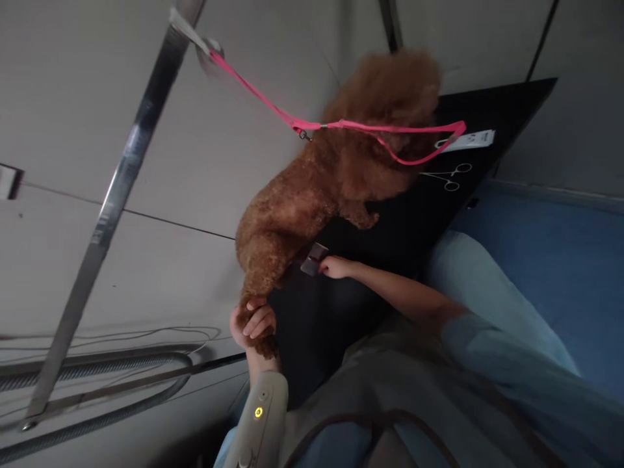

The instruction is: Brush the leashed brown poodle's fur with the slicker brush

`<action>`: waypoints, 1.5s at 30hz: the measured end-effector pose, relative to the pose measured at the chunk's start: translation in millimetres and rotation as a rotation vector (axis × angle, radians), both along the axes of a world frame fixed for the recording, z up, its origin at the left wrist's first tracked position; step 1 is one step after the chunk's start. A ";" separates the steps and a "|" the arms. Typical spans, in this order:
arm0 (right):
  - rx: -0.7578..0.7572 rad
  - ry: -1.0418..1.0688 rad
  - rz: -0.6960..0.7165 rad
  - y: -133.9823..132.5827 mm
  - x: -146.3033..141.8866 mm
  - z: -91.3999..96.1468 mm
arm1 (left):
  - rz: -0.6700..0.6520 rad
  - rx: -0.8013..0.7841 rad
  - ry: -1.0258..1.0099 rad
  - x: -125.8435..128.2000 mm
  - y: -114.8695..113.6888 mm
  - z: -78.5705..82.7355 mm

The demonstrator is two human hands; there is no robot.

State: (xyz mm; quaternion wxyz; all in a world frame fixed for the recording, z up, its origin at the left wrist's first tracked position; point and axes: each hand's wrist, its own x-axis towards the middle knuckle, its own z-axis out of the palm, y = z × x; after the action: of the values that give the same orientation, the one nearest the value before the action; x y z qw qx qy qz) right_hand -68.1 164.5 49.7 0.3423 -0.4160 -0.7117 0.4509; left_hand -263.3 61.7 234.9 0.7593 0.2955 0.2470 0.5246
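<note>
A curly brown dog (292,201) stands on a black grooming table (312,338), its fluffy head turned toward the upper right. My left hand (252,323) is wrapped round one of its hind legs near the paw, fingers closed. In my right hand (337,267) is what looks like a small slicker brush (314,259) with a greyish-purple rectangular head. The brush is close to the dog's belly and hind leg; whether it touches the fur cannot be told. A pink leash (263,97) runs from a metal post (127,162) to a loop about the dog's head and neck.
Locking forceps (451,177) and a white labelled item (470,140) lie on the table beyond the dog's head. A ribbed hose (97,364) and cables run along the wall at lower left. A pale device (258,422) with a yellow light overlaps my left forearm.
</note>
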 end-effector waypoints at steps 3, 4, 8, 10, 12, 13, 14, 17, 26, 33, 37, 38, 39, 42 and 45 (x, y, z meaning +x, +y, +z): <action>-0.006 0.005 -0.002 -0.1 0.6 0.7 | -0.050 0.003 -0.069 -4.0 -1.4 -5.1; -0.002 0.024 -0.018 0.2 -0.1 0.8 | -0.054 0.009 -0.090 -4.6 -2.3 -6.2; -0.062 0.023 -0.008 -3.4 -8.1 -5.8 | 0.008 0.037 -0.059 -4.9 -5.5 -6.4; -0.103 -0.012 0.023 -7.9 -13.7 -12.5 | 0.029 0.035 -0.032 -4.9 -5.5 -5.6; -0.092 0.022 -0.005 -11.0 -19.6 -18.9 | 0.029 0.038 -0.036 -4.6 -4.3 -5.3; -0.083 0.061 -0.030 -11.5 -22.6 -21.7 | 0.027 0.043 -0.044 -4.4 -3.5 -5.2; -0.088 0.100 -0.050 -11.5 -25.6 -24.2 | 0.024 0.049 -0.051 -4.1 -2.6 -5.1; -0.179 0.142 -0.041 -10.2 -33.8 -30.1 | 0.023 0.060 -0.045 -3.3 -0.3 -4.0; -0.210 0.203 0.130 -21.1 -30.8 -28.9 | -0.058 0.016 -0.105 -2.3 4.3 -0.1; 0.022 -0.139 -0.281 -67.6 -7.9 -17.9 | -0.035 -0.020 -0.120 -1.0 7.3 1.4; 0.113 -0.267 -0.346 -64.0 -7.0 -12.5 | -0.098 -0.020 -0.160 -0.4 8.6 1.9; 0.107 -0.245 -0.313 -58.3 -8.6 -11.3 | -0.110 -0.004 -0.158 -0.4 9.1 1.9; 0.091 -0.215 -0.269 -50.3 -10.2 -9.4 | -0.116 0.014 -0.150 -0.4 9.6 2.0; 0.054 -0.143 -0.148 -17.3 -11.4 2.8 | -0.112 0.047 -0.108 -1.3 10.9 2.6; 0.110 -0.092 -0.187 9.8 -5.1 18.1 | -0.124 0.046 -0.096 -3.8 11.6 4.1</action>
State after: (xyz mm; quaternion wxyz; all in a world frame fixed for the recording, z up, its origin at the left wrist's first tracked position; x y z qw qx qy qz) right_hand -73.2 174.3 67.8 0.3722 -0.4814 -0.7083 0.3578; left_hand -267.1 73.3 239.0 0.7943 0.3024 0.1793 0.4955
